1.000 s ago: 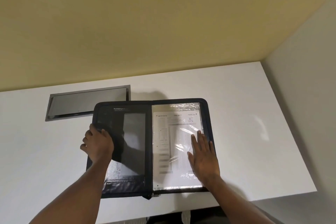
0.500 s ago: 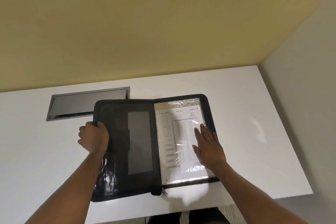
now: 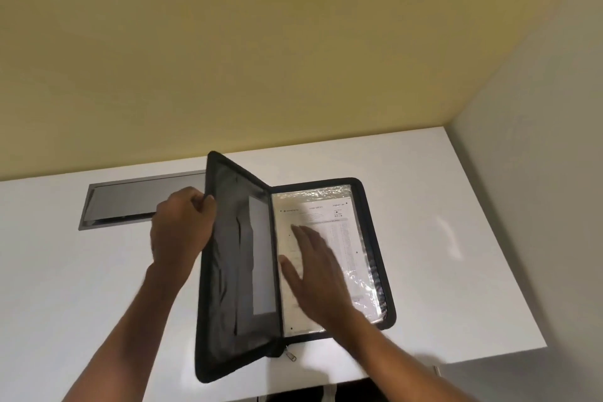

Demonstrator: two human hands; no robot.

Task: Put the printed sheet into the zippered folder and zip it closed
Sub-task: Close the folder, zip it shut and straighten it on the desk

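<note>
White desk (image 3: 424, 206) against a yellow wall carries your zippered folder (image 3: 241, 271), open like a book near the front edge. Its right half lies flat with the printed sheet (image 3: 339, 238) under a clear plastic sleeve (image 3: 365, 274). Your right hand (image 3: 313, 274) rests on that sheet, palm down, fingers spread and gripping nothing. Your left hand (image 3: 181, 228) is closed on the outer edge of the left cover, which stands tilted up off the desk. A zipper pull (image 3: 291, 356) hangs at the spine's near end. Behind the cover sits a grey recessed cable hatch (image 3: 130, 202).
</note>
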